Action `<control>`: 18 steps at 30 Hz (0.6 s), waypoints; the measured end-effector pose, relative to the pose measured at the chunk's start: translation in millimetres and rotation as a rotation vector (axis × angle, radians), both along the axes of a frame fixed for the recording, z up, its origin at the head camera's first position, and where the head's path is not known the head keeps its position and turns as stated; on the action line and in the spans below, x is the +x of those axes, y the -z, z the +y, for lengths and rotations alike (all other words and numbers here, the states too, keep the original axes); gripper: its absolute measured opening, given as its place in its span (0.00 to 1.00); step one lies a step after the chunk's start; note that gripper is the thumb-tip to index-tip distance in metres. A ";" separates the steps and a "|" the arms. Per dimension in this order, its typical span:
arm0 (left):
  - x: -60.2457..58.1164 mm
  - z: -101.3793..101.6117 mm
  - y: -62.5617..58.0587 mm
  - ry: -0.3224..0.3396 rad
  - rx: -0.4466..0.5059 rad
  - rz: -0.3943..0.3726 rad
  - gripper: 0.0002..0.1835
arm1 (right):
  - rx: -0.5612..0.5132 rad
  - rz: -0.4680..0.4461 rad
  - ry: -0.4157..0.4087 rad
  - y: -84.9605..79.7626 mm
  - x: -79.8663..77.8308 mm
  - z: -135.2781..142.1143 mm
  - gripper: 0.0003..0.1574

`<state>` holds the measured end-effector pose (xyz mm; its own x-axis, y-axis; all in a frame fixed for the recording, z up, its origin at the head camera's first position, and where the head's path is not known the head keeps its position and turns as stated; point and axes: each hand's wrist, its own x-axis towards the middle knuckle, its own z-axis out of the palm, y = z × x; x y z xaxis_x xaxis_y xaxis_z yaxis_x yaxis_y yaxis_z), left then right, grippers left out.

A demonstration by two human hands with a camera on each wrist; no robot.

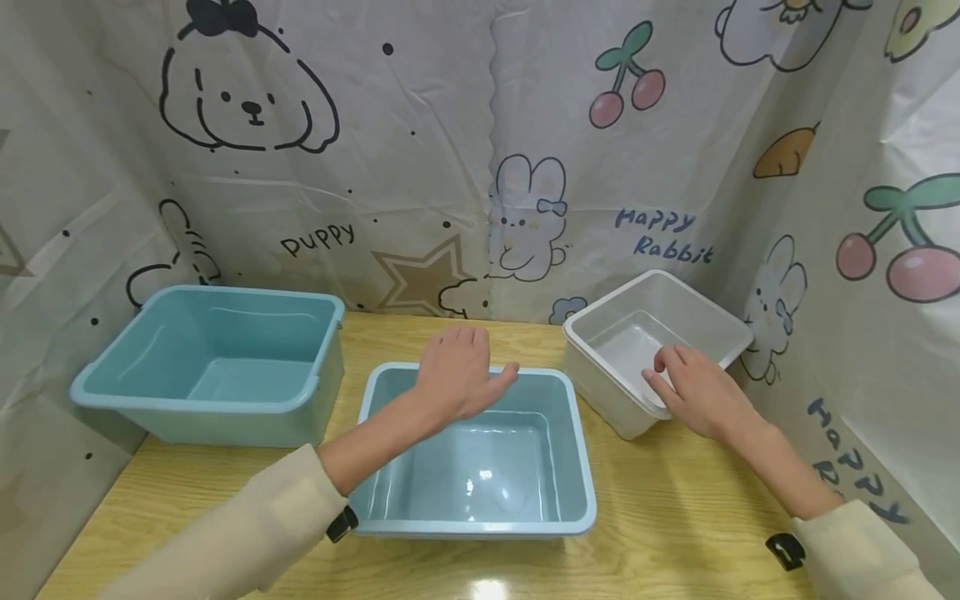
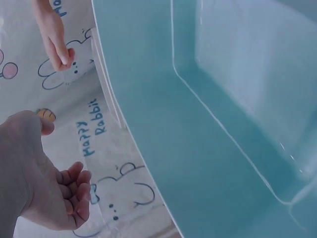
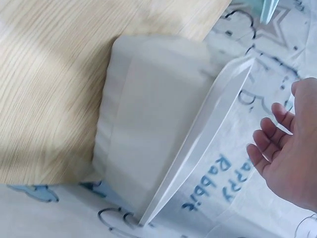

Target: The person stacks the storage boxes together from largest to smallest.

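Above the far rim of a light blue plastic bin (image 1: 480,528) hovers my left hand (image 1: 457,375), back up and thumb out to the right. In the left wrist view its fingers (image 2: 79,191) are loosely bent with nothing in them, apart from the bin wall. My right hand (image 1: 697,392) hangs over the near right side of a white plastic bin (image 1: 600,379). The right wrist view shows relaxed, slightly curled fingers (image 3: 267,141) and a gap to that bin's rim (image 3: 198,134). Neither hand holds anything.
A teal plastic bin (image 1: 225,427) stands at the left on the wood-grain table (image 1: 660,500). All three bins look empty inside. A printed curtain (image 1: 420,150) with cartoon drawings encloses the back and both sides, close behind the bins.
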<state>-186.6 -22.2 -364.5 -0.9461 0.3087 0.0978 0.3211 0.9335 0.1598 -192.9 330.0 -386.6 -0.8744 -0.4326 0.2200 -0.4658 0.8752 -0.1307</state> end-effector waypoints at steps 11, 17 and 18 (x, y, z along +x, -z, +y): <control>-0.9 33.4 -1.0 0.002 0.028 -0.001 0.34 | 0.053 -0.022 0.047 1.0 -30.8 29.1 0.18; -4.6 49.1 0.3 0.003 0.045 -0.011 0.35 | 0.088 -0.020 0.070 0.0 -45.0 36.2 0.19; -5.5 51.6 1.0 0.005 0.048 -0.011 0.35 | 0.088 -0.016 0.071 -0.6 -47.3 37.0 0.19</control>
